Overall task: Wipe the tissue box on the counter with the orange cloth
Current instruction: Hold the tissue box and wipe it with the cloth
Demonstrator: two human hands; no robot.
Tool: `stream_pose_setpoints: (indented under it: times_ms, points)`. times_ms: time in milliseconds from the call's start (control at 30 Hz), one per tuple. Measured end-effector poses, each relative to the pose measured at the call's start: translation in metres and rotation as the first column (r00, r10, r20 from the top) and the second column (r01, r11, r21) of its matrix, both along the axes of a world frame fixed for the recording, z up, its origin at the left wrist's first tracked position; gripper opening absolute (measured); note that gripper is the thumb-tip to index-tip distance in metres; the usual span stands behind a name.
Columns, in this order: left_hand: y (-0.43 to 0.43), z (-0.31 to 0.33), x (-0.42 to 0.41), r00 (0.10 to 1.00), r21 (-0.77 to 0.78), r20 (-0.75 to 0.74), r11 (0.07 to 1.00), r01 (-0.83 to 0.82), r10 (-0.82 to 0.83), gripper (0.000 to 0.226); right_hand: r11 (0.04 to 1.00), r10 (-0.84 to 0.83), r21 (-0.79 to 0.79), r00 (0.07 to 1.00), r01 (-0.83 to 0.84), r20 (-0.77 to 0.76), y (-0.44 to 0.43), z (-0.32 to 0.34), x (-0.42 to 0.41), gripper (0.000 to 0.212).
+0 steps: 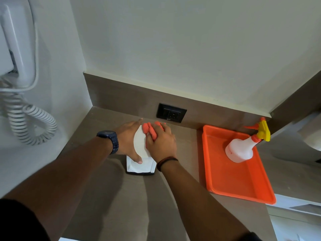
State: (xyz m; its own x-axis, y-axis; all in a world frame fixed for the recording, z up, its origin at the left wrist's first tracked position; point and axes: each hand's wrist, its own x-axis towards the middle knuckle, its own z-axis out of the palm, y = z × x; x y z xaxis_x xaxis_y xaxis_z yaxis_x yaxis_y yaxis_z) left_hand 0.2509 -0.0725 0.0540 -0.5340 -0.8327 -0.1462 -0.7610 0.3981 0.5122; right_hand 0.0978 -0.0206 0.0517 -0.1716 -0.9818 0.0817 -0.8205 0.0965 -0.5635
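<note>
A dark tissue box with white tissue showing on top stands on the brown counter, near the back wall. My left hand lies against the box's left side, thumb on the white top, fingers stretched toward the wall. My right hand presses a bunched orange cloth onto the far right part of the box's top. Much of the box is hidden under both hands.
An orange tray sits to the right on the counter, holding a white spray bottle with a yellow and orange trigger. A black wall socket is in the backsplash behind the box. A wall phone with a coiled cord hangs at left.
</note>
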Motion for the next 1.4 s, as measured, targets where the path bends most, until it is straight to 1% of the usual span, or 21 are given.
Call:
stream_pose_setpoints:
  times_ms: [133, 267, 333, 367, 433, 500, 567, 600, 667, 733, 767, 800, 833, 900, 967, 1033, 1133, 1200, 1267, 1333, 1400]
  points:
    - [0.001, -0.003, 0.004, 1.000, 0.009, 0.008, 1.000, -0.009, 0.009, 0.138, 0.997, 0.048, -0.066, 0.999, -0.049, -0.015, 0.009, -0.001, 0.012, 0.041]
    - [0.002, -0.001, 0.002, 0.997, 0.018, 0.069, 0.999, -0.033, 0.032, 0.147, 0.956, 0.201, -0.201, 0.976, -0.215, -0.084, 0.026, -0.012, -0.011, 0.038]
    - [0.004, 0.000, 0.001, 0.995, 0.023, 0.085, 0.998, -0.055, 0.053, 0.148, 0.942, 0.263, -0.197, 0.962, -0.272, -0.074, 0.030, -0.019, -0.027, 0.041]
    - [0.005, -0.001, 0.001, 0.992, 0.034, 0.100, 0.996, -0.082, 0.078, 0.149, 0.956, 0.243, -0.163, 0.970, -0.244, -0.022, 0.031, -0.023, -0.034, 0.042]
    - [0.009, -0.005, 0.000, 0.978, 0.035, 0.104, 0.982, -0.184, 0.179, 0.152, 0.996, 0.055, -0.084, 0.986, -0.042, 0.159, 0.031, -0.029, -0.043, 0.039]
    - [0.017, -0.013, -0.012, 0.923, -0.043, 0.085, 0.927, -0.374, 0.376, 0.151, 0.974, -0.212, 0.004, 0.911, 0.226, 0.355, 0.029, -0.033, -0.053, 0.032]
    - [0.029, -0.017, -0.032, 0.823, -0.109, 0.056, 0.822, -0.559, 0.566, 0.147, 0.937, -0.325, 0.051, 0.814, 0.344, 0.481, 0.033, -0.036, -0.064, 0.032]
    - [0.029, -0.014, -0.038, 0.803, -0.093, 0.051, 0.803, -0.589, 0.594, 0.145, 0.929, -0.342, 0.064, 0.783, 0.364, 0.520, 0.038, -0.036, -0.068, 0.032]
    - [0.016, -0.005, -0.036, 0.859, -0.116, 0.117, 0.866, -0.486, 0.498, 0.150, 0.921, -0.351, 0.066, 0.742, 0.384, 0.571, 0.047, -0.037, -0.073, 0.034]
    - [-0.009, 0.007, -0.025, 0.950, -0.132, 0.261, 0.982, -0.138, 0.169, 0.155, 0.911, -0.360, 0.056, 0.722, 0.408, 0.591, 0.052, -0.039, -0.078, 0.036]
    - [-0.020, 0.017, -0.021, 0.940, -0.077, 0.342, 0.996, 0.038, -0.009, 0.154, 0.909, -0.362, 0.057, 0.718, 0.412, 0.594, 0.052, -0.040, -0.079, 0.036]
    - [-0.028, 0.026, -0.018, 0.907, -0.012, 0.399, 0.989, 0.150, -0.133, 0.148, 0.911, -0.359, 0.059, 0.716, 0.407, 0.599, 0.052, -0.041, -0.081, 0.035]
    - [-0.034, 0.033, -0.017, 0.886, 0.034, 0.425, 0.981, 0.191, -0.188, 0.139, 0.913, -0.353, 0.059, 0.711, 0.403, 0.608, 0.052, -0.041, -0.081, 0.034]
    - [-0.036, 0.040, -0.021, 0.879, 0.037, 0.439, 0.981, 0.189, -0.186, 0.117, 0.912, -0.350, 0.057, 0.696, 0.407, 0.627, 0.054, -0.041, -0.082, 0.033]
    - [-0.032, 0.041, -0.029, 0.874, -0.020, 0.471, 0.989, 0.144, -0.118, 0.101, 0.909, -0.349, 0.055, 0.682, 0.414, 0.642, 0.055, -0.040, -0.082, 0.033]
    - [-0.023, 0.035, -0.040, 0.881, -0.034, 0.467, 0.997, -0.062, 0.071, 0.101, 0.902, -0.357, 0.057, 0.664, 0.429, 0.657, 0.055, -0.040, -0.081, 0.032]
    - [0.000, 0.019, -0.055, 0.811, -0.144, 0.354, 0.884, -0.444, 0.465, 0.109, 0.871, -0.388, 0.066, 0.599, 0.487, 0.700, 0.055, -0.037, -0.079, 0.031]
    - [0.009, 0.015, -0.057, 0.772, -0.137, 0.322, 0.834, -0.535, 0.548, 0.131, 0.855, -0.394, 0.070, 0.556, 0.514, 0.732, 0.056, -0.038, -0.076, 0.018]
    - [0.006, 0.012, -0.047, 0.812, -0.167, 0.340, 0.881, -0.444, 0.474, 0.156, 0.846, -0.391, 0.068, 0.528, 0.529, 0.754, 0.058, -0.039, -0.072, 0.013]
    - [-0.006, 0.009, -0.035, 0.877, -0.249, 0.425, 0.961, -0.124, 0.224, 0.163, 0.838, -0.388, 0.091, 0.470, 0.538, 0.793, 0.061, -0.042, -0.064, 0.018]
    - [-0.017, 0.010, -0.030, 0.868, -0.205, 0.496, 0.969, 0.138, -0.019, 0.164, 0.827, -0.397, 0.132, 0.403, 0.546, 0.825, 0.061, -0.046, -0.053, 0.019]
